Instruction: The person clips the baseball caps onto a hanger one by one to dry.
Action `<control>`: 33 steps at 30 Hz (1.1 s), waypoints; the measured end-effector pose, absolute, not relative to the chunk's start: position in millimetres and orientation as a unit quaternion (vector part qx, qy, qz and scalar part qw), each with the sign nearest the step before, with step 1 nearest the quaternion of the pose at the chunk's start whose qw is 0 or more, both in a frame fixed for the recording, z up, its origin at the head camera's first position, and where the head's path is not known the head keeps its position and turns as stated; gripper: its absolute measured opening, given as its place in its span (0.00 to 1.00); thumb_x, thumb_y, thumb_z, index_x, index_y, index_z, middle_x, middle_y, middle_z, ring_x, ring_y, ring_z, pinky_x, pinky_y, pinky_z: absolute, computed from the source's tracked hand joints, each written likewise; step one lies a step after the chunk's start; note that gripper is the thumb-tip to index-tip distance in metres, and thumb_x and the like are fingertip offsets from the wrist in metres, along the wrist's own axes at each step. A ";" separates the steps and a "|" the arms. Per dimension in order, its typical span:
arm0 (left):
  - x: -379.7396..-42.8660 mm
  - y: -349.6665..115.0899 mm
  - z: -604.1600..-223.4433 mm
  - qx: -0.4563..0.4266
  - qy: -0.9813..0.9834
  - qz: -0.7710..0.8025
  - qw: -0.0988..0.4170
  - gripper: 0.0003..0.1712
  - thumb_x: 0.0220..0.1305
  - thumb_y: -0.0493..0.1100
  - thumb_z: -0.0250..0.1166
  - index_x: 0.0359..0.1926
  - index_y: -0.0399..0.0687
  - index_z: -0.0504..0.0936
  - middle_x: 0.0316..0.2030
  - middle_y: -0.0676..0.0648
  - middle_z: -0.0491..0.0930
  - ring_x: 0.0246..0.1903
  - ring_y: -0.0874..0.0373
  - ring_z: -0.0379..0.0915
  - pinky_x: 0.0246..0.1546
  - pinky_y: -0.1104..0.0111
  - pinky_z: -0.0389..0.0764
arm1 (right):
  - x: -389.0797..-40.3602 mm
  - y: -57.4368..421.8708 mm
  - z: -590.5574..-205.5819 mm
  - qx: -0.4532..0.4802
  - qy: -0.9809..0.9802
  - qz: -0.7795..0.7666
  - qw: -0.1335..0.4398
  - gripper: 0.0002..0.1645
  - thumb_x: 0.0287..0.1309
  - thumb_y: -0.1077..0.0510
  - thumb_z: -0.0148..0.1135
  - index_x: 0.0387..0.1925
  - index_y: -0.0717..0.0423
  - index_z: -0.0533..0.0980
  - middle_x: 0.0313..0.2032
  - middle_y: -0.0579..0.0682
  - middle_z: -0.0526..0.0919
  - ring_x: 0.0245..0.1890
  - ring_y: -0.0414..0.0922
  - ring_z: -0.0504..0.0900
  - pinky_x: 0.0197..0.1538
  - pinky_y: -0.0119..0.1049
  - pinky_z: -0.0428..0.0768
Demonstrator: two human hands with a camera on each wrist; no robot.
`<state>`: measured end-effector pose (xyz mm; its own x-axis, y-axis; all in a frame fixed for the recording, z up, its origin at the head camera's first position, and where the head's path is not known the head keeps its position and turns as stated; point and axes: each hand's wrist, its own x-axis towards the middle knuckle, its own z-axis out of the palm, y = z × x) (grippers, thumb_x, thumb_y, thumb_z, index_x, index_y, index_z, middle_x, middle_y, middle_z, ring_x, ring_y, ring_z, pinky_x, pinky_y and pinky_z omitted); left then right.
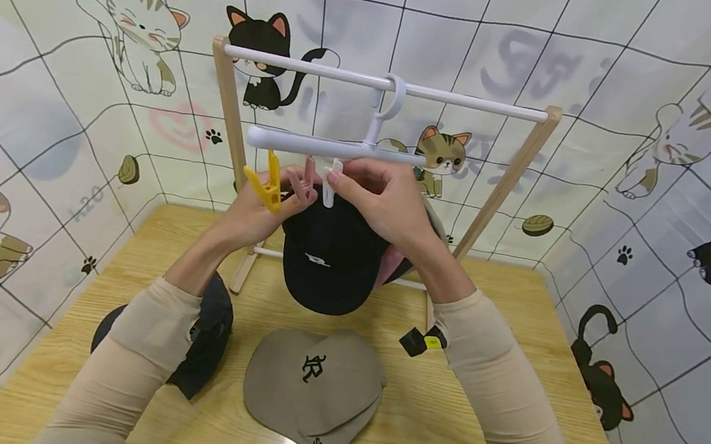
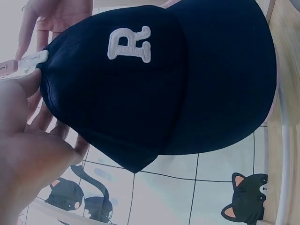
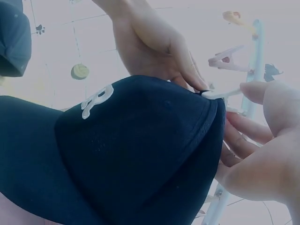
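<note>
A black cap [image 1: 334,253] hangs brim-down below a white hanger [image 1: 312,144]; its white letter R shows in the left wrist view. My left hand [image 1: 261,212] pinches the cap's upper edge [image 2: 47,89] between thumb and fingers. With thumb and fingers my right hand [image 1: 392,201] pinches a white clothespin [image 1: 330,186], whose tip sits on that edge [image 3: 206,95]. Beside it on the hanger are a pink clothespin [image 1: 304,180] and a yellow clothespin [image 1: 268,183], both overlapping my left hand in the head view.
The hanger hooks over the white rod [image 1: 468,101] of a wooden rack [image 1: 508,179]. Behind the black cap at right shows part of a pink and grey cap [image 1: 393,265]. On the table lie a taupe cap [image 1: 312,383], a dark cap [image 1: 212,338] and a small black-yellow piece [image 1: 424,341].
</note>
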<state>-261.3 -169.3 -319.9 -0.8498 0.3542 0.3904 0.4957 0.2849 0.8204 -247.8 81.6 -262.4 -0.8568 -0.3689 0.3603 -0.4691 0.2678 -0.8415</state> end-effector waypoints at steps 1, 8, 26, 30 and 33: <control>-261.1 -169.5 -320.1 -0.263 -0.799 -0.537 0.065 0.19 0.83 0.46 0.68 0.67 0.43 0.86 0.68 0.41 0.86 0.72 0.45 0.79 0.79 0.42 0.76 | -247.8 81.7 -262.4 0.264 -0.796 0.543 0.046 0.16 0.78 0.50 0.72 0.56 0.54 0.91 0.52 0.53 0.94 0.50 0.44 0.92 0.57 0.37 0.87; -259.9 -170.9 -321.3 -0.260 -0.787 -0.556 0.066 0.08 0.84 0.44 0.68 0.47 0.44 0.82 0.69 0.41 0.84 0.71 0.46 0.78 0.77 0.42 0.77 | -245.9 83.8 -263.1 0.268 -0.796 0.542 0.037 0.17 0.79 0.48 0.70 0.57 0.53 0.91 0.56 0.52 0.93 0.55 0.46 0.92 0.62 0.43 0.89; -243.1 -182.1 -334.6 -0.303 -0.805 -0.502 0.091 0.39 0.84 0.48 0.68 0.88 0.53 0.66 0.86 0.48 0.69 0.85 0.44 0.67 0.84 0.36 0.68 | -242.9 91.4 -265.0 0.329 -0.803 0.496 0.035 0.23 0.79 0.50 0.68 0.68 0.52 0.85 0.62 0.51 0.91 0.59 0.51 0.91 0.65 0.52 0.88; -238.5 -183.2 -339.2 -0.328 -0.802 -0.483 0.126 0.42 0.83 0.48 0.69 0.90 0.56 0.63 0.88 0.49 0.64 0.89 0.46 0.58 0.87 0.34 0.61 | -242.4 92.7 -265.6 0.340 -0.802 0.490 0.026 0.25 0.80 0.52 0.68 0.72 0.53 0.83 0.64 0.53 0.90 0.61 0.52 0.91 0.66 0.53 0.88; -234.0 -184.1 -343.3 -0.329 -0.802 -0.475 0.149 0.43 0.82 0.47 0.70 0.90 0.60 0.63 0.88 0.51 0.64 0.90 0.47 0.56 0.87 0.34 0.60 | -242.0 92.8 -267.0 0.345 -0.800 0.491 0.019 0.28 0.79 0.54 0.68 0.75 0.55 0.80 0.67 0.55 0.88 0.64 0.54 0.91 0.68 0.54 0.88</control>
